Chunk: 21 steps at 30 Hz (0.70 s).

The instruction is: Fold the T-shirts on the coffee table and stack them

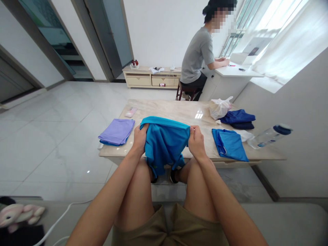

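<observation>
A pair of blue shorts [164, 145] hangs stretched between my hands, its lighter wide waistband uppermost and its lower part falling in loose folds between my knees. My left hand [140, 138] is closed on one end of the waistband. At the other end, my right hand [196, 140] pinches the band's corner. To the left on the marble-topped table [169, 106] lies a folded purple cloth [116, 131] over a blue one. On the right rests a folded blue garment [230, 144] with a white cord.
Beyond the folded garment are dark blue cloths [238, 118], a white plastic bag [220, 107] and a clear bottle [269, 136] with a blue lid. A pink card [130, 112] lies back left. A person [197, 54] sits at a white desk by the window. A plush toy [20, 215] lies lower left.
</observation>
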Tool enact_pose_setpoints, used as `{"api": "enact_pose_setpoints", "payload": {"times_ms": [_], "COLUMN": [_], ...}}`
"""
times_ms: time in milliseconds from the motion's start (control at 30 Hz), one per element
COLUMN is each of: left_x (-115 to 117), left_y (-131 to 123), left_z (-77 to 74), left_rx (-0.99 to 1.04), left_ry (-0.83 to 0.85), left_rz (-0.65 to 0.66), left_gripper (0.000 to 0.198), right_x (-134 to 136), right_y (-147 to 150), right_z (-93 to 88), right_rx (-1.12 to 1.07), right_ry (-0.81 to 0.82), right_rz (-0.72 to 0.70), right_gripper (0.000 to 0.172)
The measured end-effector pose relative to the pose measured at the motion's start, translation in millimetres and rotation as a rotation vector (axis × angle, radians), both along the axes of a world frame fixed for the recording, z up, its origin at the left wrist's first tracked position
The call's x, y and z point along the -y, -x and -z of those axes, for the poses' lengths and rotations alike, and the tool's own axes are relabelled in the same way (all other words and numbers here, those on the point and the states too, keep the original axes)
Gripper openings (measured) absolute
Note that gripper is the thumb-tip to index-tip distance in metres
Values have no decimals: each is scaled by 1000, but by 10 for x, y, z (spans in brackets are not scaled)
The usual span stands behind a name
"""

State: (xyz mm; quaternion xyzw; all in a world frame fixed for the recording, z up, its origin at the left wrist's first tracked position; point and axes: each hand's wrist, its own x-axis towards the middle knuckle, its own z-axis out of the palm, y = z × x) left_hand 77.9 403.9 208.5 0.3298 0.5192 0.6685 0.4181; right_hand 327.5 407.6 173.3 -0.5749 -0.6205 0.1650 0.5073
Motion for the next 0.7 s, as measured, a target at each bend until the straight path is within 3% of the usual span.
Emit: {"api": "enact_pose_setpoints", "payload": {"times_ms": [300,433,500,633,700], "left_x": [-18,-31,-60,-131,-130], "left_y": [59,87,105,161,221], "left_z": [35,54,88,189,220], "left_rx": [-11,-16,-34,-208,-356], "left_ry": [17,7,-4,-55,-89], "left_rz": [-66,-84,-94,-97,-12], "left_gripper": [51,50,47,40,36], "right_x": [67,66,24,-103,-163], "right_y": [-38,-22,-35,-108,-177], "right_z": [-136,-140,-60,254,396], "right_rx": [-20,58,119,310,413], "right_ry": [39,36,20,75,127], "right_rz": [-159,-163,-183,-271,-302], "right_gripper": [49,52,45,8,16]}}
